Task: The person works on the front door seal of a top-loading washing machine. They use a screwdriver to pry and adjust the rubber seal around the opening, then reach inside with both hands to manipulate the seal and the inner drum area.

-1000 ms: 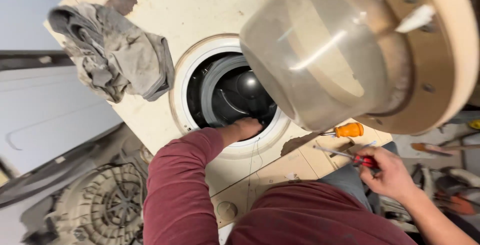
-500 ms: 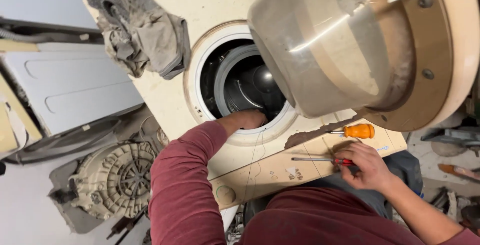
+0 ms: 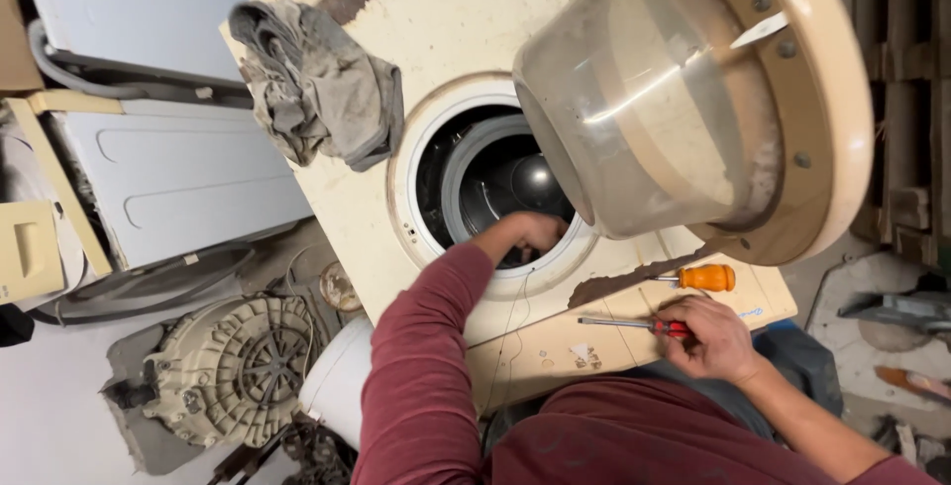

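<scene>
Head view shows the left hand (image 3: 530,232) reaching into the drum opening (image 3: 485,183) at 12 o'clock, fingers curled on the grey seal (image 3: 458,173) — its grip I cannot tell. Right hand (image 3: 711,338) closes around a red screwdriver (image 3: 634,324); the orange one (image 3: 705,278) lies close, ready.

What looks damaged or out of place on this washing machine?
The front panel has dark patches of missing paint or rust at its top edge and beside the orange-handled screwdriver. A dirty grey rag lies crumpled on it.
</scene>
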